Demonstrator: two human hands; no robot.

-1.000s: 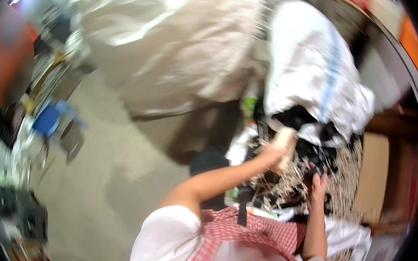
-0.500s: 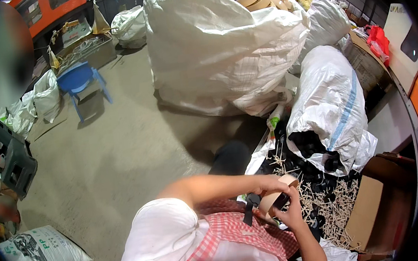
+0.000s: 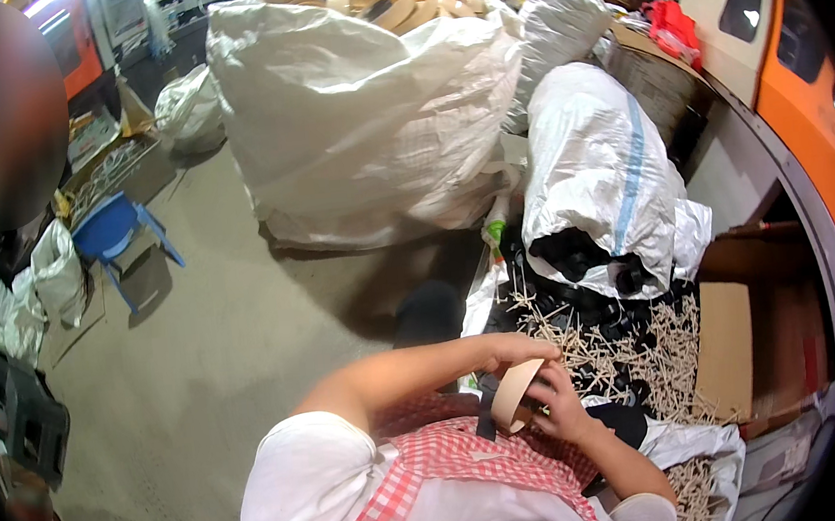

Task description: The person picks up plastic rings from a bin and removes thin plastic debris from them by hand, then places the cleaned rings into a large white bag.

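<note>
A wide beige ring-shaped band point(image 3: 513, 398) is held in front of my apron, tilted. My left hand point(image 3: 519, 350) grips its upper edge from above, fingers bent over the rim. At the band's right side, my right hand point(image 3: 558, 400) has bent fingers at the opening; their tips are partly hidden. Whatever lies inside the band is too dark to make out. Beyond my hands is a pile of black parts and thin pale sticks point(image 3: 637, 345), spread over a white sheet.
A big white sack point(image 3: 364, 125) of beige bands stands ahead. Right of it, a white sack with a blue stripe point(image 3: 595, 173) lies open, black parts inside. A cardboard box point(image 3: 726, 351) is at the right, a blue chair point(image 3: 118, 229) at the left, a dark plastic stool point(image 3: 14, 400) nearer.
The view has shifted, so the surroundings appear further left. Both hands still hold the band, which is turned so more of its outer face shows. The dark piece inside it no longer shows clearly.
</note>
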